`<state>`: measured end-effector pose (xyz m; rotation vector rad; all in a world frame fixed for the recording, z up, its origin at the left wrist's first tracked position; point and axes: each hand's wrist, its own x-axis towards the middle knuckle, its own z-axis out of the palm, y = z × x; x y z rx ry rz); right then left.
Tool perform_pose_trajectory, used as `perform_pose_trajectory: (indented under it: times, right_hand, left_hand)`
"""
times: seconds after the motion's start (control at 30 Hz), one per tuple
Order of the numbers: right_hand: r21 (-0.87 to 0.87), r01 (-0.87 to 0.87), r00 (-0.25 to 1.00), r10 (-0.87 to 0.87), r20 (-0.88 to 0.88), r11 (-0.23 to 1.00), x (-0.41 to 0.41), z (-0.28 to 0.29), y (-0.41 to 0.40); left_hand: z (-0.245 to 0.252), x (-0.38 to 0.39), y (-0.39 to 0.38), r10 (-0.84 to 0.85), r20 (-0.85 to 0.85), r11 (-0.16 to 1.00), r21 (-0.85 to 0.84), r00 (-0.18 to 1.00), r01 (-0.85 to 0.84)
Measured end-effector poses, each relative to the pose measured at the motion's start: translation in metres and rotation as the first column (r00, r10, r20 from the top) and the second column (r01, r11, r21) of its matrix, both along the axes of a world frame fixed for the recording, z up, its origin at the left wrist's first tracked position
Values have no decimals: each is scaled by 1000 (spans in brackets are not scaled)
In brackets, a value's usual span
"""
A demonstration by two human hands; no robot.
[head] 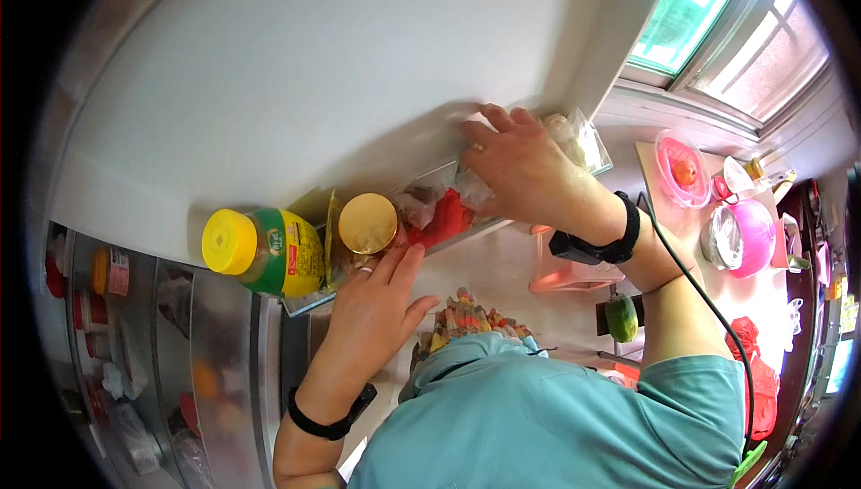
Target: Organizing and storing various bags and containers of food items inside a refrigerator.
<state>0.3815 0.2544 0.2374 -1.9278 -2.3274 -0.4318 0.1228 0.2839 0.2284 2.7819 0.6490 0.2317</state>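
My left hand (380, 307) lies against the front edge of a clear refrigerator door bin (440, 241), its fingertips beside a jar with a gold lid (368, 223). Its fingers are extended, the thumb is apart, and no held thing shows. My right hand (511, 159) reaches over the bin with spread, bent fingers, above a clear plastic bag (474, 190). Whether its thumb touches that bag cannot be seen. A red plastic bag (445, 219) rests between the hands. Left of the jar leans a green and yellow bottle with a yellow cap (262, 250); a bagged pale item (568, 136) fills the right end.
The white door panel (323, 72) rises behind the bin. Refrigerator shelves (168, 327) with bagged food stand at left. At right, a table holds a pink basket (683, 169) and a pink bowl (750, 239). A pink stool (572, 274) and a green oblong fruit (621, 317) are lower. A black cable (699, 291) crosses my right arm.
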Motion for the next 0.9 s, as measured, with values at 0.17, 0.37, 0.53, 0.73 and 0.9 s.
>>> perform_pose_trajectory:
  times: [0.17,0.37,0.53,0.73,0.9]
  right_hand:
    - [57,-276,958,279,-63,959,-18,10,8]
    - [-341,-312,947,263,-183,887,-16,-20,32]
    - [-366,-264,959,283,-3,892,-12,-30,42]
    - [-314,-303,896,157,-416,900,11,13,47]
    - [-316,-283,736,-7,-677,906,34,36,44]
  left_hand:
    - [0,-1,0,28,-18,997,-71,999,-29]
    - [-1,-4,-2,26,24,998,-51,999,-25]
    - [0,-6,-3,35,46,997,-70,998,-32]
    - [-7,-12,-2,31,97,999,-31,995,-28]
    - [-8,-12,0,37,127,999,-35,991,-33]
